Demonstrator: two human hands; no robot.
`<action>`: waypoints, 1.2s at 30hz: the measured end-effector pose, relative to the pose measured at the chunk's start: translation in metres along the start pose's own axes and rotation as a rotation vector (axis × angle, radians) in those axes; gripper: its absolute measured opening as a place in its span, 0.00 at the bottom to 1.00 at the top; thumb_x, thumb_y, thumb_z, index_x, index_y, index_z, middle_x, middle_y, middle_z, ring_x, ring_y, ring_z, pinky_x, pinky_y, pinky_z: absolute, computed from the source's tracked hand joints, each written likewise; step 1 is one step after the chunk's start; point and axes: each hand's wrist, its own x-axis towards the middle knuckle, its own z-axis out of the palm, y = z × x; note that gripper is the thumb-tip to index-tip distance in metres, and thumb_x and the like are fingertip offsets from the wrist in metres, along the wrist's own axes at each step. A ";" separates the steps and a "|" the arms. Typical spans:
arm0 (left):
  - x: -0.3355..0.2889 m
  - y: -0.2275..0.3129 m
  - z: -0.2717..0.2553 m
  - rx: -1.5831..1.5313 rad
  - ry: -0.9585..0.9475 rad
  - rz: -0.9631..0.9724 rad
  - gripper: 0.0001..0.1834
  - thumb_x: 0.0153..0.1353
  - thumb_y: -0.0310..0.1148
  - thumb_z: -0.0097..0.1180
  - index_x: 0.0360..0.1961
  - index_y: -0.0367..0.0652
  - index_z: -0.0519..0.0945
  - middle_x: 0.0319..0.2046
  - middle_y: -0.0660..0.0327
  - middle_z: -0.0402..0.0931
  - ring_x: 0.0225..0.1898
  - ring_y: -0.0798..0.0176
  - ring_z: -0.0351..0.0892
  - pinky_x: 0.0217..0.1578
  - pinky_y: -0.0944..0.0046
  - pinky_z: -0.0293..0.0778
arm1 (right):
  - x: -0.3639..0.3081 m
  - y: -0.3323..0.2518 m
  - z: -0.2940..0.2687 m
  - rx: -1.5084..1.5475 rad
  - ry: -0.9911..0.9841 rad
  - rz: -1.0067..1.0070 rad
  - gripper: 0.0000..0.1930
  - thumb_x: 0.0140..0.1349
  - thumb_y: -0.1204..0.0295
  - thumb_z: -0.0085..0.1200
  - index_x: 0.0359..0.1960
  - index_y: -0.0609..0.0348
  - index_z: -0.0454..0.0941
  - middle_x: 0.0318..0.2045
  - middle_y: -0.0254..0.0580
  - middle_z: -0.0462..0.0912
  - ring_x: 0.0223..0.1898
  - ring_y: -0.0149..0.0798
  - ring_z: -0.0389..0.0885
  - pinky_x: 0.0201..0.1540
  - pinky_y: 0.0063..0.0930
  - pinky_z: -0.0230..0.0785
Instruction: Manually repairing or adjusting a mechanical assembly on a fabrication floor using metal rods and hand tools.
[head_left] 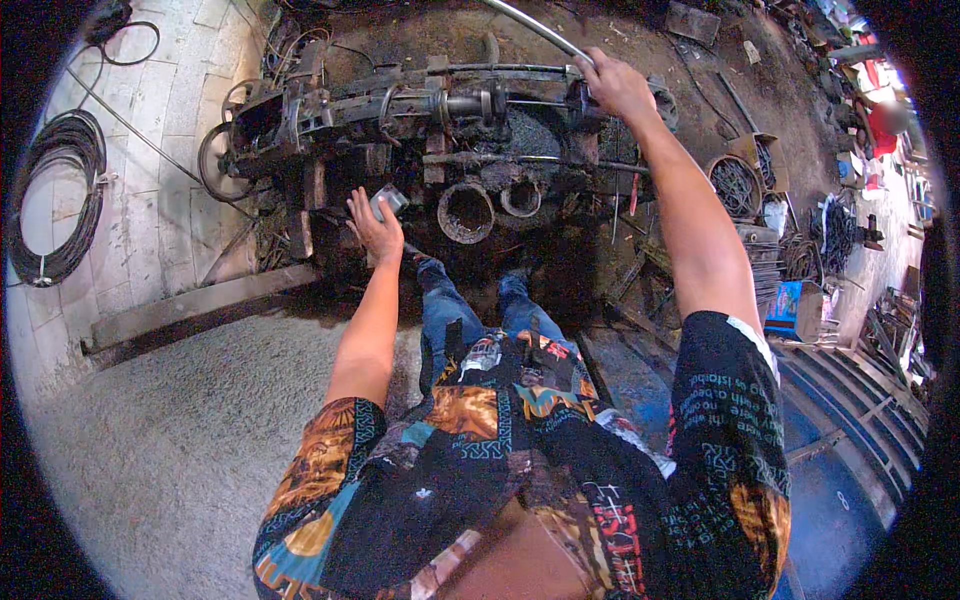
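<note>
A long machine [400, 105], dark and greasy with rods and clamps, stretches in front of me. My right hand [618, 88] is wrapped round a shiny metal rod [540, 28] at the machine's right end, and the rod slants up to the left out of view. Near the machine's front side, my left hand [377, 230] has its fingers stretched and apart. Right beside its fingers is a small grey block-like part [390, 201]; whether they touch I cannot tell. Two round pipe-like openings, a larger one [466, 213] and a smaller one [521, 198], face me below the machine's bars.
A coil of dark wire [57, 198] lies on pale slabs at the left. A beam [200, 305] borders a heap of grey granules [200, 420]. To the right are a basket of wire [733, 188], a blue box [797, 310] and slatted metal racking [850, 400].
</note>
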 end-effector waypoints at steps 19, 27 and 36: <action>-0.002 0.000 -0.002 -0.008 -0.005 0.013 0.30 0.72 0.49 0.37 0.68 0.43 0.62 0.69 0.53 0.56 0.73 0.48 0.46 0.69 0.37 0.36 | -0.003 0.012 0.003 0.048 0.064 -0.026 0.27 0.69 0.44 0.34 0.54 0.49 0.70 0.41 0.62 0.82 0.45 0.62 0.80 0.48 0.55 0.72; -0.002 0.000 -0.002 -0.006 -0.002 0.004 0.30 0.71 0.49 0.38 0.69 0.43 0.61 0.69 0.53 0.56 0.72 0.50 0.47 0.69 0.39 0.37 | -0.003 0.008 0.001 0.011 0.048 -0.022 0.27 0.69 0.44 0.34 0.57 0.46 0.70 0.42 0.60 0.82 0.46 0.61 0.80 0.48 0.54 0.72; -0.006 -0.007 -0.001 -0.003 -0.028 0.000 0.31 0.70 0.48 0.40 0.68 0.40 0.60 0.70 0.51 0.55 0.72 0.48 0.48 0.69 0.39 0.40 | -0.006 0.010 -0.003 0.002 0.031 -0.007 0.27 0.69 0.43 0.33 0.58 0.45 0.69 0.45 0.58 0.81 0.48 0.60 0.79 0.50 0.52 0.72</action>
